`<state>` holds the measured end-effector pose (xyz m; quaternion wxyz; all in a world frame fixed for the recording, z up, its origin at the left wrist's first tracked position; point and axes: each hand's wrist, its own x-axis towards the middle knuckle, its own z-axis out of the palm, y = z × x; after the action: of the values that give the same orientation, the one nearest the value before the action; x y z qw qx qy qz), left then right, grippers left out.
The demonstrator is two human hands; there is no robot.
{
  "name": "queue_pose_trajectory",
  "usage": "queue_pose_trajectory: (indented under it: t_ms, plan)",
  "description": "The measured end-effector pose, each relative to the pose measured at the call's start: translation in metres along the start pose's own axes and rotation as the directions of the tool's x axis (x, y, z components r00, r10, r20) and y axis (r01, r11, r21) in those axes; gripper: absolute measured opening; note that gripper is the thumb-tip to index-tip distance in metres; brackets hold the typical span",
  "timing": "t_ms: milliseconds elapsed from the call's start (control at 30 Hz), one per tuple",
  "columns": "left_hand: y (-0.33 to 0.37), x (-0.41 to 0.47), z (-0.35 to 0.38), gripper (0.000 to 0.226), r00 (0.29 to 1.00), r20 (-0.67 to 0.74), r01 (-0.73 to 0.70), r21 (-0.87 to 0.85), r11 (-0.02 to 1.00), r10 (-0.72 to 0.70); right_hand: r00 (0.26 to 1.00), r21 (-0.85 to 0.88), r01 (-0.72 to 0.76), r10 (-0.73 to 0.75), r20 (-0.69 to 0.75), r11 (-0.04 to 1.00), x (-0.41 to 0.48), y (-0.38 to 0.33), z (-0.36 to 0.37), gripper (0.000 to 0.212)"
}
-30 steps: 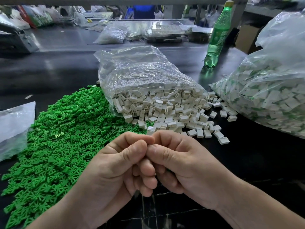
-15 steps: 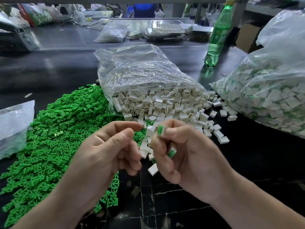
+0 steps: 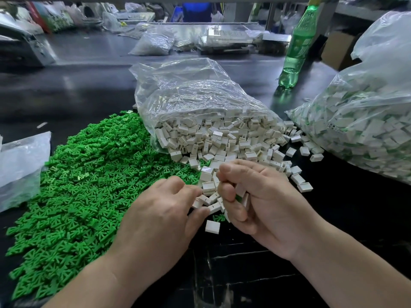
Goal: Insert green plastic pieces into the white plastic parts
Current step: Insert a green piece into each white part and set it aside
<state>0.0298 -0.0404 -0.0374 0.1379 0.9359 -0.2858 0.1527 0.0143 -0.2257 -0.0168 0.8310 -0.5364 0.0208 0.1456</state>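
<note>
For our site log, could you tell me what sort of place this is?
Likely a factory assembly bench: a heap of green plastic pieces, white plastic parts spilling from a clear bag, another bag of assembled ones.

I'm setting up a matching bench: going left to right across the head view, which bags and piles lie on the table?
clear bag → pile of green pieces → open bag of white parts → large bag of white-and-green parts
</note>
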Motion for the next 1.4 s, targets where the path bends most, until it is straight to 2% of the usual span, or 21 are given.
queue_pose_trajectory:
  t_ms: [133,300,400,500,600,700,833,867,933,1000,1033,1067,1133,1200,1400]
  plan:
    - [-0.003,0.003,0.000,0.019,0.998,0.052,0.017,0.036,0.999,-0.019,1.000,-0.089,0.018,-0.019,-0.004,0.996,0.000,0.002,0.004,0.014]
    - [0.002,0.004,-0.002,0.012,0.997,0.047,0.054,0.034,0.998,-0.056,0.999,-0.139,0.037,-0.036,0.005,0.990,-0.001,0.004,0.005,0.018]
    - [0.001,0.003,-0.008,0.008,0.990,-0.013,0.135,-0.143,0.981,-0.138,0.998,-0.212,0.053,-0.057,-0.014,0.976,-0.001,0.004,0.006,0.013]
    - [0.001,0.002,-0.019,0.010,0.958,-0.124,0.187,-0.410,0.893,-0.258,0.997,-0.334,0.061,-0.076,-0.030,0.941,-0.002,0.007,0.006,0.012]
    - [0.009,0.000,-0.026,0.019,0.947,-0.167,0.153,-0.521,0.839,-0.276,0.999,-0.313,-0.016,0.029,0.037,0.949,-0.004,0.008,0.009,0.021]
    - [0.013,-0.001,-0.024,0.031,0.969,-0.175,0.077,-0.451,0.889,-0.173,0.994,-0.338,-0.028,0.062,0.090,0.941,-0.005,0.010,0.010,0.040]
    - [0.002,0.000,-0.024,0.047,0.985,-0.143,0.033,-0.393,0.919,-0.097,0.999,-0.309,0.021,-0.009,0.041,0.951,-0.005,0.008,0.010,0.031]
    - [-0.005,0.000,-0.024,0.052,0.986,-0.126,0.066,-0.325,0.944,-0.113,1.000,-0.293,0.023,-0.019,0.018,0.956,-0.005,0.006,0.011,0.028]
    - [-0.021,0.001,-0.021,0.067,0.973,-0.019,0.229,-0.080,0.970,-0.231,1.000,-0.258,0.013,-0.019,-0.020,0.966,-0.005,0.003,0.010,0.022]
    - [-0.032,0.004,-0.019,0.082,0.895,0.173,0.388,0.151,0.909,-0.411,0.999,-0.213,0.004,-0.013,-0.042,0.977,-0.005,0.001,0.010,0.017]
    - [-0.035,0.004,-0.016,0.082,0.864,0.249,0.392,0.214,0.895,-0.438,0.999,-0.197,0.002,-0.012,-0.048,0.980,-0.005,0.001,0.011,0.016]
    - [-0.035,0.003,-0.013,0.078,0.860,0.284,0.362,0.247,0.899,-0.424,0.999,-0.188,0.001,-0.011,-0.052,0.982,-0.005,0.001,0.011,0.015]
    - [-0.033,0.004,-0.010,0.060,0.901,0.295,0.241,0.269,0.933,-0.317,0.998,-0.182,-0.002,-0.010,-0.065,0.983,-0.005,0.002,0.011,0.014]
    - [-0.031,0.004,-0.008,0.040,0.953,0.208,0.169,0.243,0.955,-0.221,0.997,-0.186,0.000,-0.014,-0.073,0.983,-0.004,0.003,0.009,0.013]
    - [-0.033,0.005,-0.006,0.005,0.987,0.079,0.125,0.134,0.983,-0.137,0.999,-0.213,0.004,-0.015,-0.050,0.977,-0.001,0.006,0.006,0.014]
